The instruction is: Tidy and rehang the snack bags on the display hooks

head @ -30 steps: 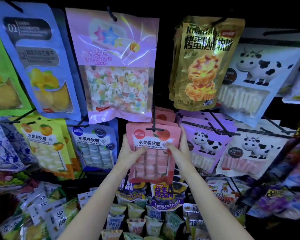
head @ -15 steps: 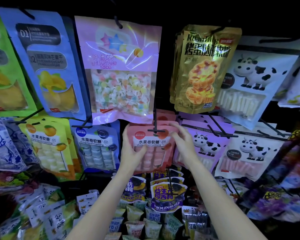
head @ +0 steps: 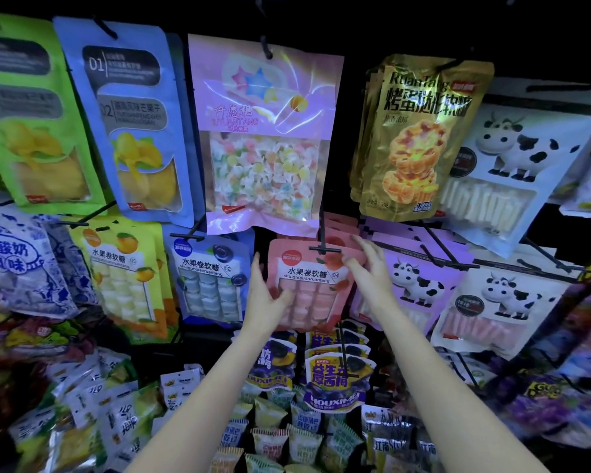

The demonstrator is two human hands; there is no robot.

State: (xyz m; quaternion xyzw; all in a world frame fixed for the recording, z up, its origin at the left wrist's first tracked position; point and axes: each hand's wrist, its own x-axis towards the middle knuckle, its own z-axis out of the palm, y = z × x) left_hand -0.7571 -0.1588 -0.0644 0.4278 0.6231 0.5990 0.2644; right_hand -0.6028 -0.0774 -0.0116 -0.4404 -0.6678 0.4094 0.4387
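Glossy pink pouch (head: 307,285) now hung on hook (head: 324,249); left hand (head: 265,295) and right hand (head: 369,268) loosened, fingers spread.

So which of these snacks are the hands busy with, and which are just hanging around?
Part of the job:
- pink candy bag, on its hook
- left hand, touching the bag's left edge, fingers spread
- right hand, open by the bag's top right corner

Just hanging around:
- star candy bag
- gold egg tart bag
- blueberry bag
- purple cow bag
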